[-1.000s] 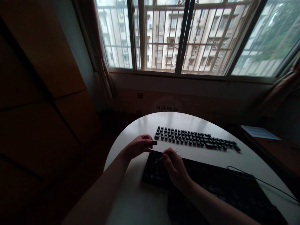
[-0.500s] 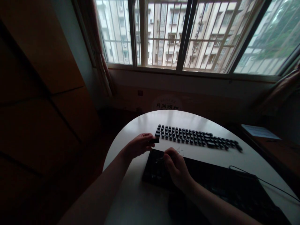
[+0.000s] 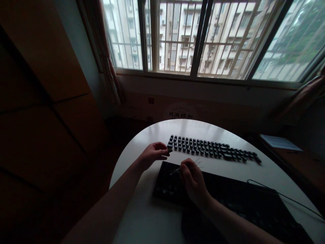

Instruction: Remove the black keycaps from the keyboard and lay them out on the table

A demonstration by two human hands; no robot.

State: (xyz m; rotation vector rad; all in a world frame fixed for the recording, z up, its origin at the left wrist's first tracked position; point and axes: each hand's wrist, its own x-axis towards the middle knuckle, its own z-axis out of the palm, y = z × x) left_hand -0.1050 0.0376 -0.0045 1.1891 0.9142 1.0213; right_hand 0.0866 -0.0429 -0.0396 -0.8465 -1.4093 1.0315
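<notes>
In the head view, the left hand point(image 3: 153, 155) is raised over the left part of the round white worktop point(image 3: 138, 213), its thumb and forefinger pinching a small black key point(image 3: 170, 151). The key sticks out past these fingertips on their right. Just beyond them, and stretching well away to the right, keycaps point(image 3: 203, 146) stand on the worktop in several close rows, with a few longer caps among them.

The right hand point(image 3: 193, 181) is to the right of the left fingers and nearer the person, the two hands apart. Its fingers are curled around a thin wire tool point(image 3: 174, 171); bright wires show to the left of the grip, and more pale wire ends show just beyond it on the right. The black keyboard point(image 3: 228, 200) lies below the right fingers and extends far to their right, its left end near and below the left fingers. Whether the right fingers touch the keyboard cannot be told; its surface is too dark to read key by key. A dark cable point(image 3: 265, 186) runs off on the far right of both hands. Well beyond the fingers is a barred window point(image 3: 175, 40).
</notes>
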